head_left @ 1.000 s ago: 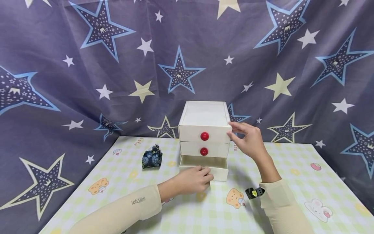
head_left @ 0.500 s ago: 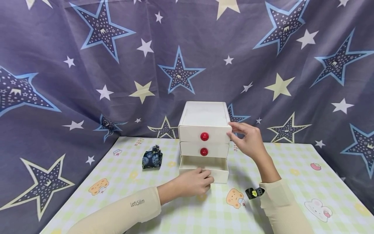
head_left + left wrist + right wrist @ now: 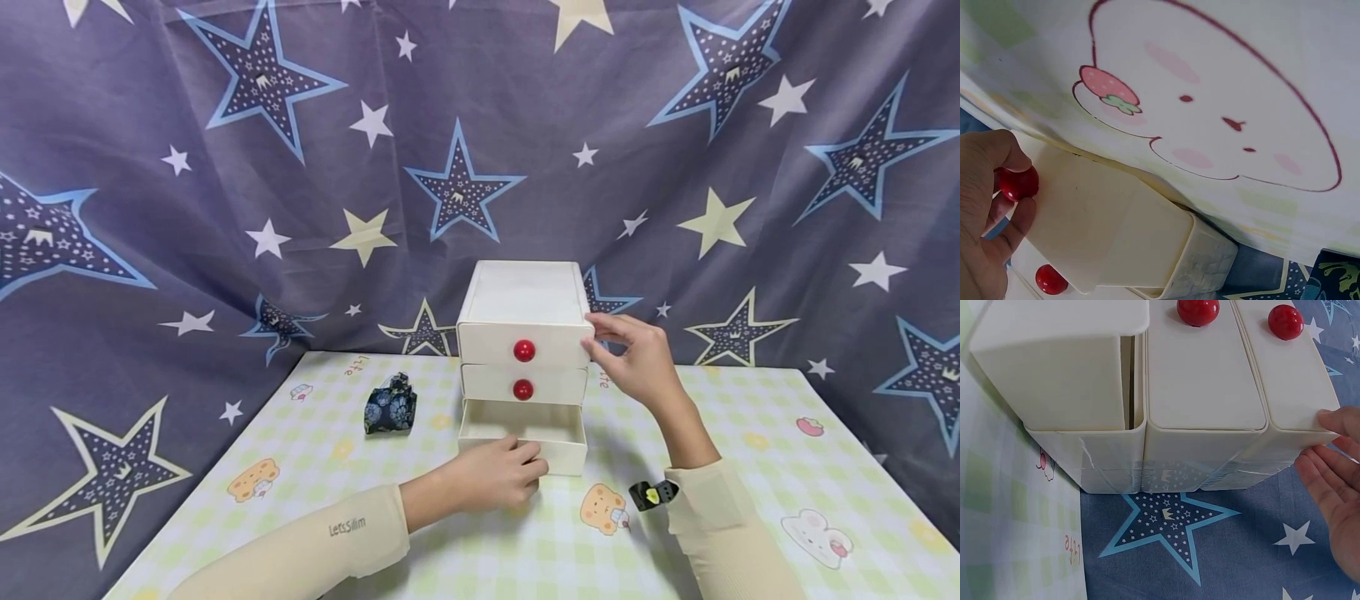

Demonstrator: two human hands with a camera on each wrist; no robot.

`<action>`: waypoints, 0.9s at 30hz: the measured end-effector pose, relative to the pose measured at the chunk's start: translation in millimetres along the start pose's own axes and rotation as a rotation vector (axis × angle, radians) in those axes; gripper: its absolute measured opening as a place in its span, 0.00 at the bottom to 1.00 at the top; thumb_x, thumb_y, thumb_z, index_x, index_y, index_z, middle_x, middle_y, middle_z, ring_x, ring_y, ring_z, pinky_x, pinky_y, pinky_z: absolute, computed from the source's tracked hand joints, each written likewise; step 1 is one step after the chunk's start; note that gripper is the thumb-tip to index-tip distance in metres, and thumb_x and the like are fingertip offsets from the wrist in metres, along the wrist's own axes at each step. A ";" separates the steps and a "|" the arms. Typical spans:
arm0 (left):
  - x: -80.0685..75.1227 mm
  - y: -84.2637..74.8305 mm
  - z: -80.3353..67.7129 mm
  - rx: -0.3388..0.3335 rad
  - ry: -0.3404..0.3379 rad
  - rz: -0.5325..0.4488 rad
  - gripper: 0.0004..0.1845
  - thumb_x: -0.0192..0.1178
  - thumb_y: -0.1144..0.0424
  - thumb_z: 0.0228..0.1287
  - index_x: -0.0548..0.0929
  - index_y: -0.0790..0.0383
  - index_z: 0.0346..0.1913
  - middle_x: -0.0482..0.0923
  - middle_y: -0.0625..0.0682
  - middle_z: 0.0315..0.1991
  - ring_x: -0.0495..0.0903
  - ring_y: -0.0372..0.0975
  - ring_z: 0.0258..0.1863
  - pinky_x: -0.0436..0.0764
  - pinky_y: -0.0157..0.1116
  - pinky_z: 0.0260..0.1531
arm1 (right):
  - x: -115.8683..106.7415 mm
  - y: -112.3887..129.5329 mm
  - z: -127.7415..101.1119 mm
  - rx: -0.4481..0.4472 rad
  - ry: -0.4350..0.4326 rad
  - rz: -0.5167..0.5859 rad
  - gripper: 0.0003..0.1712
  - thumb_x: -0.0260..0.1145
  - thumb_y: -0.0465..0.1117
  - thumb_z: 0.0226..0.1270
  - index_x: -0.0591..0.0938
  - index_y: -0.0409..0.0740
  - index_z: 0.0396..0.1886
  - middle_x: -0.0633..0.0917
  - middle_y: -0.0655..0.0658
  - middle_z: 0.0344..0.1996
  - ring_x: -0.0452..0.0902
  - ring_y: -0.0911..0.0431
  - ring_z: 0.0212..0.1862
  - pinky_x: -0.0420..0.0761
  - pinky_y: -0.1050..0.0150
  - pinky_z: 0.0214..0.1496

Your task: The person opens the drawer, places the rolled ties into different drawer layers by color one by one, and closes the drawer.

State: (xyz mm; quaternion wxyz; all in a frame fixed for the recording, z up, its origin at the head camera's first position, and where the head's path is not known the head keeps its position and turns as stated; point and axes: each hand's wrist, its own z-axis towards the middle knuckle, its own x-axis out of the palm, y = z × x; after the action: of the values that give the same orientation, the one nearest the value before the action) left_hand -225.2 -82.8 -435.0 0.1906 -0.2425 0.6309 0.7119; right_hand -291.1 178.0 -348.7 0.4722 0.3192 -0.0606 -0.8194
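Observation:
A small white drawer cabinet (image 3: 528, 292) with three drawers stands on the table. Its bottom drawer (image 3: 566, 457) sticks partly out, and the inside that shows is bare white. My left hand (image 3: 501, 473) is at that drawer's front, pinching its red knob (image 3: 1020, 183) between thumb and fingers; the knob is hidden in the head view. With my right hand (image 3: 636, 358) I hold the cabinet's upper right front edge, thumb on the top drawer's front and fingers along the side. The top drawer (image 3: 1297, 375) and the middle drawer (image 3: 1204, 375) are closed.
Left of the cabinet lies a dark blue patterned bundle (image 3: 391, 406). A black strap (image 3: 652, 495) with a yellow mark shows beside my right cuff. The checked tablecloth (image 3: 300, 450) reaches back to a star-print curtain (image 3: 465, 83).
The bottom drawer has slid further out toward me, my left hand moving back slightly with it. The right hand stays at the cabinet's edge.

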 end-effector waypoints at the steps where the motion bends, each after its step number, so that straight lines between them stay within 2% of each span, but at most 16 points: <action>1: 0.3 -0.3 -0.2 -0.001 -0.005 -0.001 0.10 0.58 0.59 0.74 0.88 0.44 0.38 0.73 0.44 0.41 0.69 0.39 0.41 0.75 0.32 0.33 | 0.0 0.0 0.0 0.000 0.000 -0.001 0.20 0.77 0.32 0.60 0.87 0.36 0.54 0.89 0.38 0.45 0.89 0.46 0.43 0.88 0.52 0.45; 9: 2.0 -1.4 -0.4 -0.003 -0.026 -0.002 0.10 0.58 0.60 0.73 0.88 0.44 0.36 0.73 0.44 0.40 0.70 0.39 0.41 0.77 0.32 0.33 | 0.3 -1.2 -0.1 -0.008 -0.008 0.008 0.20 0.77 0.31 0.60 0.88 0.36 0.53 0.89 0.38 0.45 0.89 0.46 0.42 0.88 0.52 0.45; 27: 6.0 -1.2 -0.5 -0.003 -0.028 0.002 0.09 0.59 0.60 0.72 0.87 0.44 0.35 0.72 0.44 0.39 0.69 0.39 0.39 0.75 0.32 0.31 | 1.2 -2.7 0.1 -0.017 -0.013 0.008 0.20 0.77 0.31 0.60 0.88 0.36 0.53 0.89 0.38 0.44 0.89 0.46 0.42 0.88 0.52 0.45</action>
State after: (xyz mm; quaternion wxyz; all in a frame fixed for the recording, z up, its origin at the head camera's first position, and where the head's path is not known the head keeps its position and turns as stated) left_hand -229.3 -83.4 -439.5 0.1982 -0.2321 0.6276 0.7163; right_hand -293.5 178.5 -350.3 0.4779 0.3095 -0.0578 -0.8201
